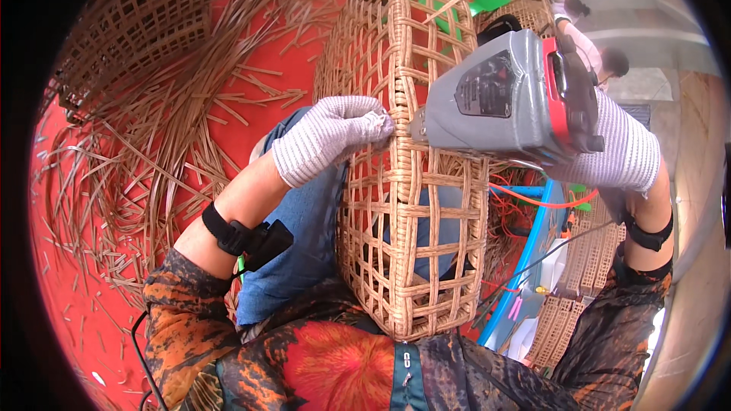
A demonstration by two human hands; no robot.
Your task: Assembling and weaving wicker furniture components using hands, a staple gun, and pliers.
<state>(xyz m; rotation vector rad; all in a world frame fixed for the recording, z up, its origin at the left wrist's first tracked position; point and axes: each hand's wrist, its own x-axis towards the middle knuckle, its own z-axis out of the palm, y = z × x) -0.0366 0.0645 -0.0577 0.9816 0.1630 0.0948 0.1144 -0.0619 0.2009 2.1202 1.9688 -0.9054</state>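
Observation:
A tan openwork woven basket [403,221] rests on its side across my lap, its thick braided edge running lengthwise down the middle. My left hand [335,135], in a white-and-purple striped knit glove, is closed with its fingertips pinched at that edge. Gripped in my gloved right hand [620,148] is a bulky grey staple gun [457,99] with red trim. Its narrow nose meets the braided edge just right of my left fingertips. The tool's body hides most of my right fingers.
Loose brown strips [152,160] and short offcuts litter the red floor [263,42] on the left. A dark woven basket [145,23] stands far left. An orange hose [548,202] and a blue edge [525,266] lie right of the basket. Other people [590,42] work at the far right.

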